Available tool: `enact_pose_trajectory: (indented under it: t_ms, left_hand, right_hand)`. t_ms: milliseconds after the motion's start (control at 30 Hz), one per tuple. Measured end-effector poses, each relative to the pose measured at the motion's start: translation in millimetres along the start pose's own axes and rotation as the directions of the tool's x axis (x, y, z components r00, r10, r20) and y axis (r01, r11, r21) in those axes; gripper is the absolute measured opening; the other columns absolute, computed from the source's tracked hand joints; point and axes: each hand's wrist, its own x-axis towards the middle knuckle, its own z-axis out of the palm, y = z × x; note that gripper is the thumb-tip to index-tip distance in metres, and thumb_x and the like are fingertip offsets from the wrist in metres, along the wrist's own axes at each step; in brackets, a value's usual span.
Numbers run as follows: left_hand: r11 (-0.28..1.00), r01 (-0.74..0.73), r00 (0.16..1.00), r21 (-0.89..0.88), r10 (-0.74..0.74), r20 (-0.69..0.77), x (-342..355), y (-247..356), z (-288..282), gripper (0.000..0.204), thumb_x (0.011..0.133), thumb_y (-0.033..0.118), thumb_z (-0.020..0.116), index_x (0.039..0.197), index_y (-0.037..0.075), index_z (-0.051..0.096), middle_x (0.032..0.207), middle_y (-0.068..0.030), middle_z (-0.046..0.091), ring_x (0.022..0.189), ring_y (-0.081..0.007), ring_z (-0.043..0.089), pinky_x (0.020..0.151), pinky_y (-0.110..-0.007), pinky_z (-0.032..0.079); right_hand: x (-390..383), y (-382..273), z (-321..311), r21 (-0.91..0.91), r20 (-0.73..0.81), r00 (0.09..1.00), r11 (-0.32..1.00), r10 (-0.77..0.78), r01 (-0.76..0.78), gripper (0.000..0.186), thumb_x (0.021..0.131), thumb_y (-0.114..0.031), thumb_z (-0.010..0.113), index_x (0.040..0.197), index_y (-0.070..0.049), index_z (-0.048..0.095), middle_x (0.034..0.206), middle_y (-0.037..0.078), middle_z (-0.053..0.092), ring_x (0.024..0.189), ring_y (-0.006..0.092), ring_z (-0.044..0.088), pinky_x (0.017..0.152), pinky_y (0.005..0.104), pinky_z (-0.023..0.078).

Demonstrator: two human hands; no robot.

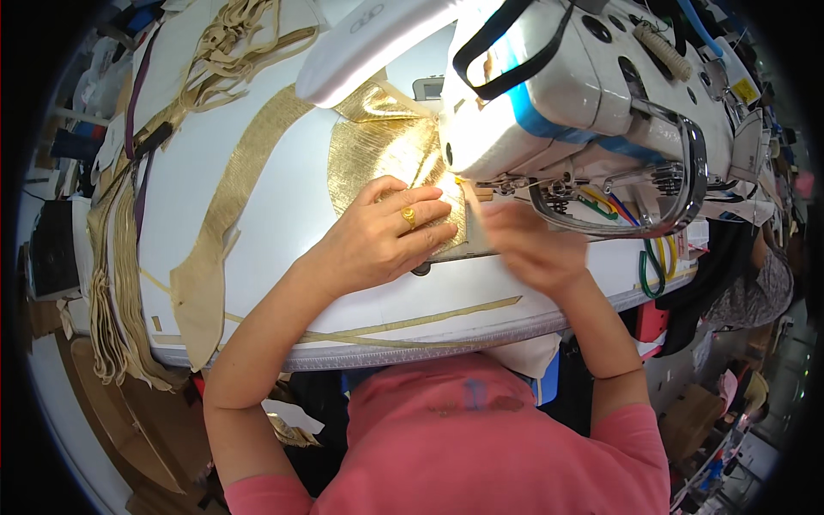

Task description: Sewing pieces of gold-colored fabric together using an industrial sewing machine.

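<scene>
My left hand (378, 236), with a gold ring on one finger, lies flat on a shiny gold piece of fabric (365, 154), fingers stretched toward the needle area. The fabric runs under the head of a white sewing machine (536, 99), and strong light makes part of it glare. To the right of the needle, close to the fabric's edge, is my right hand (536, 249). Motion smears its fingers, so I cannot tell whether they grip anything. A narrow pale strip beside the needle reaches toward those fingers.
A long gold-beige fabric piece (245, 159) curves across the white table at left. Bundled strips (129, 283) hang over the left edge, with tangled ones (232, 51) farther back. A white lamp arm (369, 47) overhangs the fabric. The machine's chrome guard (691, 172) juts out at right.
</scene>
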Motion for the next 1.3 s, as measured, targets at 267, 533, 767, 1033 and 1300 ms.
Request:
enact_pose_trajectory:
  t_ms: [267,533,767,1033,1300]
  left_hand:
    - [1.0,-0.013,0.999,-0.007,0.013,-0.037,5.5,0.5,-0.8,0.025,0.079,0.011,0.076,0.104,0.009,0.073,0.113,-0.0054,0.068,0.116,-0.0218,0.065,0.094,-0.038,0.048]
    - [1.0,-0.007,0.999,-0.007,0.007,-0.039,5.6,2.3,-0.8,0.032,0.077,0.011,0.076,0.109,0.008,0.073,0.112,-0.0055,0.068,0.115,-0.0219,0.064,0.093,-0.038,0.048]
    - [1.0,0.001,1.0,0.021,-0.001,-0.01,9.3,-2.9,0.7,0.038,0.076,0.012,0.077,0.113,0.01,0.074,0.112,-0.0046,0.069,0.114,-0.0221,0.064,0.094,-0.038,0.048]
    - [0.997,-0.074,0.996,-0.038,0.072,-0.05,7.8,-11.4,3.1,0.027,0.079,0.01,0.074,0.106,0.005,0.074,0.111,-0.0073,0.068,0.111,-0.0236,0.065,0.093,-0.039,0.051]
    - [0.995,-0.07,0.992,-0.072,0.062,-0.113,9.9,-9.3,4.8,0.024,0.079,0.008,0.073,0.102,0.001,0.073,0.107,-0.0104,0.069,0.103,-0.0264,0.068,0.09,-0.04,0.055]
  right_hand:
    - [3.0,1.6,4.0,0.167,-0.023,1.0,0.986,-0.003,0.007,0.022,0.074,0.004,0.078,0.095,-0.003,0.073,0.097,0.011,0.074,0.094,0.0288,0.074,0.082,0.0365,0.059]
    - [3.0,-3.7,6.2,-0.042,0.062,0.992,0.993,-0.107,0.109,0.019,0.074,-0.003,0.076,0.093,-0.009,0.074,0.097,0.004,0.075,0.096,0.0211,0.074,0.084,0.0335,0.059]
    - [12.5,-8.4,0.5,-0.187,0.107,0.988,0.974,-0.112,0.131,0.016,0.078,-0.005,0.073,0.094,-0.009,0.074,0.101,0.004,0.075,0.102,0.0189,0.073,0.094,0.0343,0.056]
    - [16.9,-4.6,8.3,-0.198,-0.038,0.997,0.978,-0.07,0.062,0.028,0.068,-0.003,0.079,0.095,-0.006,0.075,0.092,0.004,0.071,0.089,0.0231,0.071,0.079,0.0317,0.057]
    - [12.8,-3.5,1.6,-0.121,-0.129,0.992,0.993,-0.016,0.0,0.039,0.063,0.0,0.079,0.101,-0.009,0.079,0.068,0.0,0.056,0.062,0.0168,0.057,0.062,0.0297,0.049]
